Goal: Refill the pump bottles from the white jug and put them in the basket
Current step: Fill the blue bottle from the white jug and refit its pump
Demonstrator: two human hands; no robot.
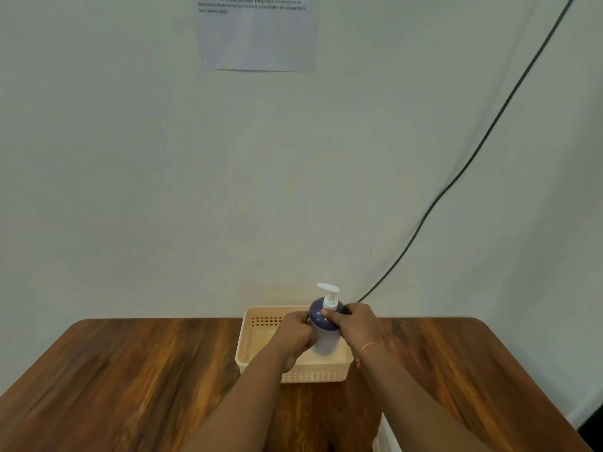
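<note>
- The desk (130,370) is dark-grained wood with rounded far corners. Its far edge stands against a pale wall.
- A printed sheet of paper (257,34) hangs on the wall, above the middle of the desk. Its lines of text are too blurred to read.
- The basket (257,313) is cream plastic with rows of small holes in its walls. It sits at the middle of the desk's far edge, its back wall close to the wall behind.
- The left grip (295,334) reaches in over the basket's near rim. Its fingers are curled round the left side of the pump bottle and hold it.
- The pump bottle (326,340) is upright within the right half of the basket, between the two grips. Its upper part is dark blue and its lower part pale. The white pump head (329,290) is fitted on top, with the spout pointing left. I cannot tell whether the base rests on the basket floor.
- The right grip (357,324) holds the bottle's right shoulder. The thumb lies across the dark top just below the neck, and the fingers wrap round the far side.
- A thin bracelet (368,346) circles the right wrist, above the basket's near right corner.
- A black cable (456,177) runs down the wall from the upper right and ends behind the bottle, at the desk's far edge.
</note>
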